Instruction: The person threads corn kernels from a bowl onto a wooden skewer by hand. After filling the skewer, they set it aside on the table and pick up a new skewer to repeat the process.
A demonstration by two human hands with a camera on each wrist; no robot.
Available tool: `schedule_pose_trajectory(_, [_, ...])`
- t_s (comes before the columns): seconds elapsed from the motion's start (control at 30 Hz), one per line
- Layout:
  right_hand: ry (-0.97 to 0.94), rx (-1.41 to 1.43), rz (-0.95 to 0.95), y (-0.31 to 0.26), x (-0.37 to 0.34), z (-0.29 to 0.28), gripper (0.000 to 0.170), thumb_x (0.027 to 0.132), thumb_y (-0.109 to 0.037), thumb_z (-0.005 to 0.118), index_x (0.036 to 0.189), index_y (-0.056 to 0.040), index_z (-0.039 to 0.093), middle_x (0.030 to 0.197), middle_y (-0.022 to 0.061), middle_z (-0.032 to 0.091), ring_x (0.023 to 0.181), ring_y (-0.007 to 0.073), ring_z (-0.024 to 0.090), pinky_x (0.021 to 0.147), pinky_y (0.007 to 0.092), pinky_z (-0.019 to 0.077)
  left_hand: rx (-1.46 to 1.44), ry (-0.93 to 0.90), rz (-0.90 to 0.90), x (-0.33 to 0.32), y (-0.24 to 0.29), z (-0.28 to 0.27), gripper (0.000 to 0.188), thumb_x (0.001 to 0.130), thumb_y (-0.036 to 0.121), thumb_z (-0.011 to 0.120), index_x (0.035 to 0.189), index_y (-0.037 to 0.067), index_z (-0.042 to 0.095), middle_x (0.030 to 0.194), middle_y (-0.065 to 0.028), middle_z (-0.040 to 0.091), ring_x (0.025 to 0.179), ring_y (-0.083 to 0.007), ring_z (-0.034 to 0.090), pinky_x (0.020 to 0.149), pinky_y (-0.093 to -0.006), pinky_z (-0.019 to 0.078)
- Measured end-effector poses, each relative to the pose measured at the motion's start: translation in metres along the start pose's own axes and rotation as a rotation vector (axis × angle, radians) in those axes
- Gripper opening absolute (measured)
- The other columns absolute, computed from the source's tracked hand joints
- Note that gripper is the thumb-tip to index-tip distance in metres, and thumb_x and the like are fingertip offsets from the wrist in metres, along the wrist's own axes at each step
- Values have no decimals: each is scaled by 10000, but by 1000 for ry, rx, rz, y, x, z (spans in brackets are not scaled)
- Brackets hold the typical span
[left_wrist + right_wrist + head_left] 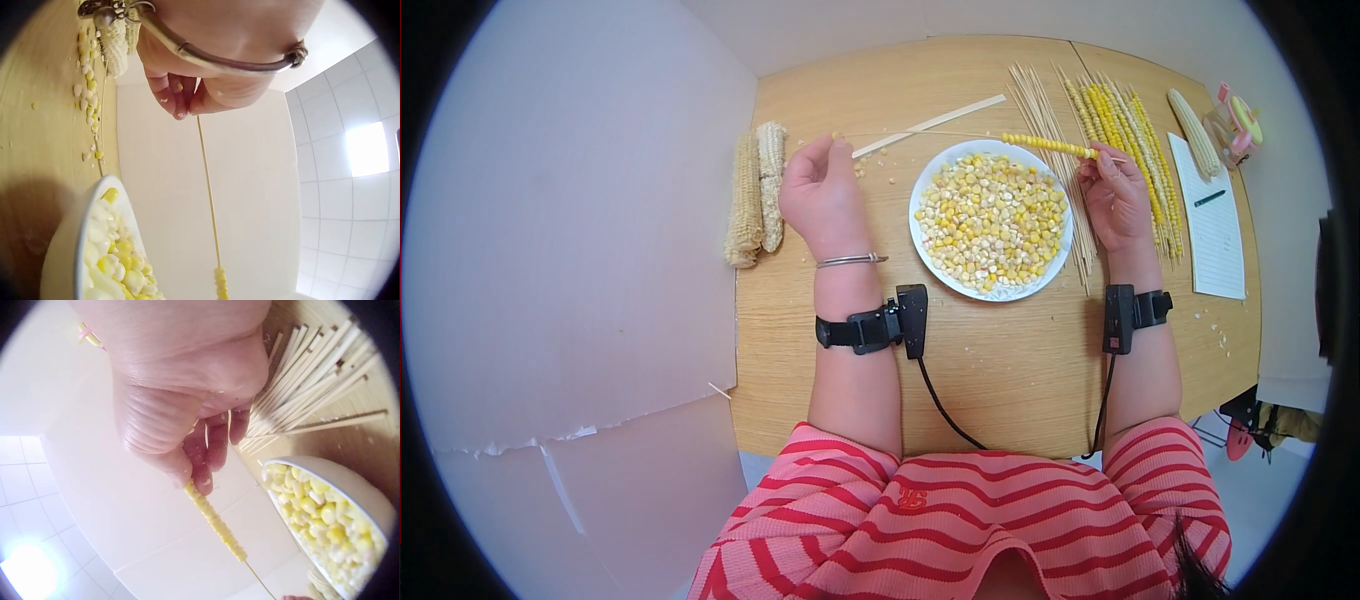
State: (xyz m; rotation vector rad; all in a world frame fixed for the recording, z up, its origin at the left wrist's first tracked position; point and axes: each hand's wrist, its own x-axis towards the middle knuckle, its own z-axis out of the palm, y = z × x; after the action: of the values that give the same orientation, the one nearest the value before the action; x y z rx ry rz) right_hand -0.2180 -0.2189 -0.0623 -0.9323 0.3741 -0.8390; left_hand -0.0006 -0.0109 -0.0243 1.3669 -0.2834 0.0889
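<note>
Pinching skewer (209,181), left grip (825,195); notepad (1218,245) head view only

Legible text: none

Head view. Red emblem (912,498) on the striped shirt (1040,505), lower centre: letter-like, not readable. Small mark (1114,342) on the black wrist device (1118,310), right of centre: too small to read. Lined sheet (1218,245), upper right: no characters resolved.

The rectangular tabletop surface (1000,380) is pale brown wood-look with visible grain and a smooth, low sheen. The round white bowl (922,236) looks smooth and glossy. The curved silver-coloured bangle (219,64) is polished metal. The thin tan skewers (312,381) look like matt wood or bamboo, and the red-and-pink striped shirt (1040,500) is ribbed, matt cloth.
</note>
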Motion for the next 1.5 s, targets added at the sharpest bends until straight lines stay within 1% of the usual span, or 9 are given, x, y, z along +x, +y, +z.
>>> schedule_pose_trajectory(0.37, [-10,-1,-2,1,1,-1,207,840,-109,601,1021,-8,608,860,62,629,762,124,571,746,264,440,170,5,79,-4,-1,0,184,768,43,641,922,-57,637,834,-113,654,734,-125,605,677,-238,483])
schedule_pose_trajectory(0.43, [-16,0,-4,0,1,0,206,841,-111,602,1020,-10,608,863,64,630,762,124,571,747,264,440,216,25,136,-5,0,1,192,761,7,647,939,-63,640,799,-92,648,699,-93,588,637,-197,472])
schedule_pose_trajectory(0.57, [-23,2,-7,0,1,0,204,842,-112,600,1019,-11,609,866,65,630,761,124,571,746,264,441,228,21,134,-5,-1,1,191,761,8,647,942,-55,645,803,-89,651,694,-90,586,635,-199,472])
schedule_pose_trajectory(0.63, [-30,9,-7,0,1,-1,201,845,-112,597,1020,-14,610,873,66,629,764,125,570,745,263,441,240,8,119,-6,0,1,181,780,60,644,927,-46,648,849,-121,658,746,-125,608,684,-233,475])
schedule_pose_trajectory(0.77, [-30,17,-5,0,1,-2,200,846,-115,596,1021,-18,610,879,63,628,771,126,569,746,265,438,220,12,143,-6,-3,2,190,763,20,658,942,-42,652,804,-87,653,695,-82,582,629,-195,469])
schedule_pose_trajectory(1.17, [-11,37,4,-1,0,0,197,844,-116,597,1015,-21,613,873,60,628,773,126,563,754,270,432,203,-41,165,-10,-2,7,200,757,17,673,946,-40,651,845,-98,656,743,-99,599,684,-200,477])
schedule_pose_trajectory(1.23, [-40,-31,0,1,1,-1,198,839,-115,603,1009,-14,614,870,67,628,772,126,563,750,268,437,85,-111,58,-12,-5,11,208,755,10,674,956,-39,647,852,-96,656,757,-101,604,698,-199,483])
schedule_pose_trajectory(1.37, [-37,-26,7,-1,-2,4,202,833,-111,610,1007,-8,615,862,70,629,769,127,562,745,263,440,77,-208,59,-25,-1,24,200,765,7,665,961,-33,647,867,-91,655,768,-100,606,706,-198,486])
schedule_pose_trajectory(1.5, [-34,-38,10,-1,-2,7,203,830,-108,614,1006,-6,617,853,66,629,762,127,561,744,259,440,36,-393,108,-40,4,36,176,786,4,642,961,-19,650,899,-83,650,797,-98,604,715,-195,484])
